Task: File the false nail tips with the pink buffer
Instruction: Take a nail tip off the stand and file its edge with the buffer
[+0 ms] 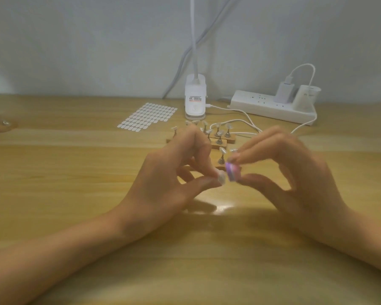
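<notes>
My left hand pinches a pale false nail tip between thumb and forefinger, just above the table. My right hand grips a small pink buffer block between thumb and fingers. The buffer's face touches the nail tip. Behind my hands, several more nail tips stand on small metal holders set on wooden strips; my fingers hide part of them.
A sheet of white adhesive tabs lies at the back left. A white clip lamp base stands at the back centre, with a white power strip, charger and cables to its right. A wooden dish sits at the far left edge.
</notes>
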{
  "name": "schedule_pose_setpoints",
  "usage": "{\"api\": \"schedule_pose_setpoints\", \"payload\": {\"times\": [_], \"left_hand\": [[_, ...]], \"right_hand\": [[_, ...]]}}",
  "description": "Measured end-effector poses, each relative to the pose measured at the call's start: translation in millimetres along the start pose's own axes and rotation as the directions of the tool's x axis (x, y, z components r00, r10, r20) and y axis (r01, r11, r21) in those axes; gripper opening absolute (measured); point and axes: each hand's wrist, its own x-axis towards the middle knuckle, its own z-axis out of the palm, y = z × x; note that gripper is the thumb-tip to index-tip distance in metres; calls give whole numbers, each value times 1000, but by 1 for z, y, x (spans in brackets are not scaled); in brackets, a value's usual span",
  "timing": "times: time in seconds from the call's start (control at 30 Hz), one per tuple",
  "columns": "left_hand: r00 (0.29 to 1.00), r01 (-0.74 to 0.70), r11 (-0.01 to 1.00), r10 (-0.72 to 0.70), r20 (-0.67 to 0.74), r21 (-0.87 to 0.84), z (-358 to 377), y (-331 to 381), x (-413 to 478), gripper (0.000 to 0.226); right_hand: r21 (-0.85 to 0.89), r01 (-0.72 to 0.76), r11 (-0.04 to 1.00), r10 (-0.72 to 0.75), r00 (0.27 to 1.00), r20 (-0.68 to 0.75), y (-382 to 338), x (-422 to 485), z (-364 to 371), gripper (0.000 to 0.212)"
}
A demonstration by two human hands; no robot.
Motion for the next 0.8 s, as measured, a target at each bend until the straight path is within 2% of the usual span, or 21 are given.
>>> {"api": "schedule_pose_setpoints", "payload": {"times": [0.07,0.17,0.27,0.33,0.4,0.47,0.53,0.63,0.7,0.77,0.8], "left_hand": [[1000,-4,1000,5,-12,24,-1,0,0,34],[1000,-8,998,9,-19,55,1,-1,-1,40],[999,-27,996,29,-30,80,1,1,0,41],[999,-21,995,25,-37,96,1,1,0,41],[999,-20,995,24,-42,102,2,2,-1,42],[999,-29,994,34,-40,109,2,2,-1,42],[999,-29,992,33,-35,124,2,3,-1,40],[999,-14,993,19,-39,119,2,2,-1,40],[999,-35,992,40,-33,123,3,3,-1,41],[998,-39,990,44,-34,137,2,3,-1,40],[999,-29,990,35,-37,137,2,3,0,39]], "right_hand": [[-43,-14,999,16,999,43,1,-1,2,9],[-46,-85,995,84,996,-16,3,0,-2,7],[-2,16,1000,-16,1000,8,-1,1,1,13],[-73,-15,997,19,998,54,3,0,1,10],[-101,-64,993,66,998,14,5,0,-1,9],[-55,3,998,-3,1000,-16,2,1,-1,12],[-59,61,996,-59,998,37,1,0,2,12],[-107,-10,994,12,1000,19,5,-2,-2,10],[-69,35,997,-37,999,-24,2,-1,-3,14],[-63,82,995,-80,996,36,2,-2,1,13],[-89,59,994,-53,997,63,4,-2,2,10]]}}
